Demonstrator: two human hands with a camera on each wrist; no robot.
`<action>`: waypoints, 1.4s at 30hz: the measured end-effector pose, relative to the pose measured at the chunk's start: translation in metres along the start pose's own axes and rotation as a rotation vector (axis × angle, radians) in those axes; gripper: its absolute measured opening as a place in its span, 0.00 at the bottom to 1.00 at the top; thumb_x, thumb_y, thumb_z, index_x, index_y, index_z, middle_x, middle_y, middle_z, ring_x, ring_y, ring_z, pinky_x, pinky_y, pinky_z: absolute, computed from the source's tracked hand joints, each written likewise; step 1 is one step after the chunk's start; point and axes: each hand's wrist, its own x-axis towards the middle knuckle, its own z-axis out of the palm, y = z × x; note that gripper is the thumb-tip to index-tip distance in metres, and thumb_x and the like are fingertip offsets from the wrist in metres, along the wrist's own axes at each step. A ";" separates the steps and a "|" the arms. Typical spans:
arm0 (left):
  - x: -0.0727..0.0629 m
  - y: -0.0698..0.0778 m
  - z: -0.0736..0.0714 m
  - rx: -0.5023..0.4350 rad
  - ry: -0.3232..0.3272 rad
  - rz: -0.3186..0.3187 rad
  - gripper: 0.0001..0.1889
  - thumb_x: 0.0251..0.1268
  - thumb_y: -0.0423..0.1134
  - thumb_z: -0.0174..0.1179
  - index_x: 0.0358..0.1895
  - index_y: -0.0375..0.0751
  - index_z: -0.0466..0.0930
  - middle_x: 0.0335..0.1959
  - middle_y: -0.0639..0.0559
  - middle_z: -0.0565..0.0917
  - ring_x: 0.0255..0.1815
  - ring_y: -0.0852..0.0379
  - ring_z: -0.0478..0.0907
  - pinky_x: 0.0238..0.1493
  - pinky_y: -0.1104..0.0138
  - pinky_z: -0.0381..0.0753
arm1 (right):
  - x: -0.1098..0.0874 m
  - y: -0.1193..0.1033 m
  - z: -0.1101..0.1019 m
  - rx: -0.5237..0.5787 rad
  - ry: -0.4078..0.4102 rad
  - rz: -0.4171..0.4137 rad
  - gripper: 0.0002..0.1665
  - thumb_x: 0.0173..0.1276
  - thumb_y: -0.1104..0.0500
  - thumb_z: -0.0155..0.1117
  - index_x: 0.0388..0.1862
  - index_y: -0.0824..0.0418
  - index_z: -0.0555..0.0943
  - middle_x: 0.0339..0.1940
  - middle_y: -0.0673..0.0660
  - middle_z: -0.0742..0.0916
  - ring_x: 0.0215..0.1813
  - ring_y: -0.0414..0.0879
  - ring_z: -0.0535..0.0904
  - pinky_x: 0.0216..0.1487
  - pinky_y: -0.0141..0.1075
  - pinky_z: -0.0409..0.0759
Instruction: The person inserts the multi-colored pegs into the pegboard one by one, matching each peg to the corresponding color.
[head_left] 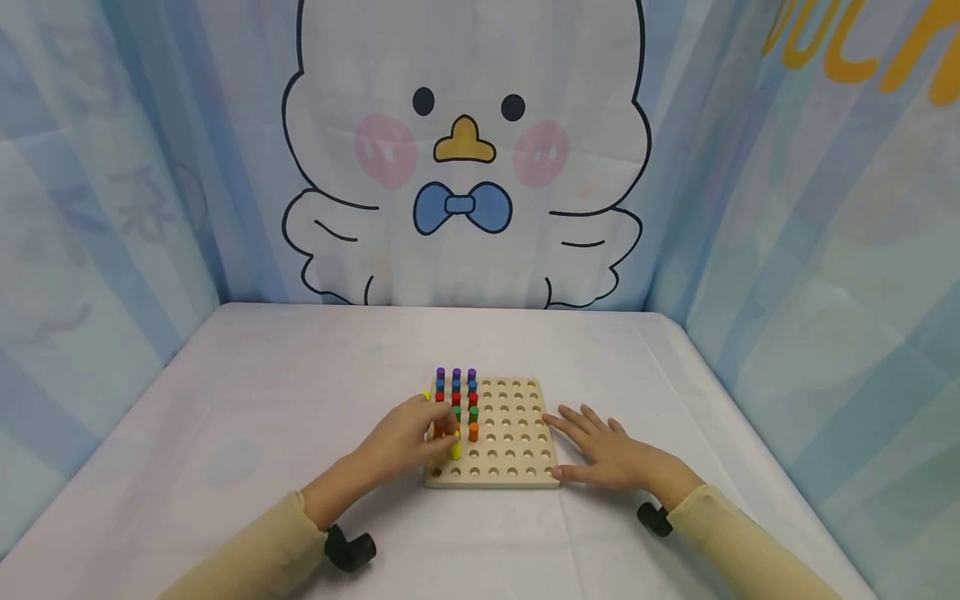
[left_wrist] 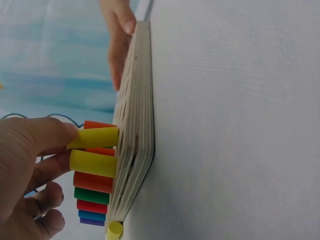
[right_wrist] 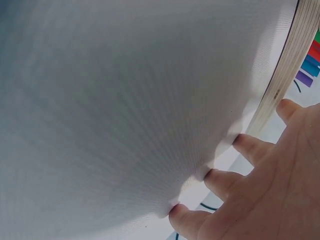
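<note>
My left hand (head_left: 408,432) is over the left side of a wooden pegboard (head_left: 517,477). Its thumb and forefinger pinch the top of a yellow peg (left_wrist: 97,137), whose lower end meets the board. Another yellow peg (left_wrist: 93,163) stands right beside it, hidden by the hand in the head view. Behind these stand rows of orange (head_left: 473,432), green (head_left: 473,414), red (head_left: 473,400), blue and purple pegs (head_left: 472,373). My right hand (head_left: 611,454) lies with spread fingers at the board's right edge, thumb and forefinger touching it and other fingertips on the cloth.
One loose yellow peg (left_wrist: 115,230) lies beside the board's left edge. The board's right columns show bare holes. A white cloth (head_left: 315,358) covers the table, with printed curtains (head_left: 465,258) on three sides. Each wrist carries a small black device (head_left: 350,548).
</note>
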 end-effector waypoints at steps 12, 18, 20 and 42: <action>-0.001 0.001 0.003 0.062 0.012 0.066 0.07 0.63 0.41 0.73 0.35 0.54 0.82 0.31 0.65 0.80 0.36 0.63 0.71 0.38 0.69 0.75 | 0.000 0.000 -0.002 -0.011 -0.013 0.018 0.53 0.71 0.24 0.53 0.86 0.42 0.50 0.87 0.61 0.53 0.85 0.70 0.42 0.74 0.77 0.43; 0.000 0.002 0.001 0.059 0.016 0.053 0.06 0.64 0.40 0.72 0.35 0.54 0.83 0.30 0.64 0.79 0.36 0.61 0.71 0.38 0.69 0.74 | 0.000 -0.001 -0.002 -0.005 -0.009 0.013 0.53 0.71 0.24 0.54 0.86 0.43 0.51 0.87 0.61 0.54 0.85 0.71 0.43 0.73 0.77 0.44; 0.000 0.001 0.001 0.058 0.015 0.045 0.05 0.64 0.40 0.71 0.35 0.54 0.83 0.30 0.65 0.78 0.37 0.61 0.71 0.38 0.69 0.74 | 0.000 -0.001 -0.002 -0.003 -0.006 0.009 0.53 0.71 0.25 0.54 0.86 0.43 0.51 0.87 0.61 0.54 0.85 0.71 0.44 0.73 0.77 0.44; 0.018 -0.017 -0.018 0.040 0.151 -0.078 0.05 0.68 0.40 0.69 0.40 0.50 0.82 0.43 0.54 0.84 0.43 0.54 0.75 0.46 0.62 0.81 | 0.000 -0.002 -0.002 0.000 -0.003 0.007 0.52 0.71 0.25 0.54 0.86 0.43 0.52 0.87 0.61 0.55 0.85 0.71 0.43 0.73 0.78 0.44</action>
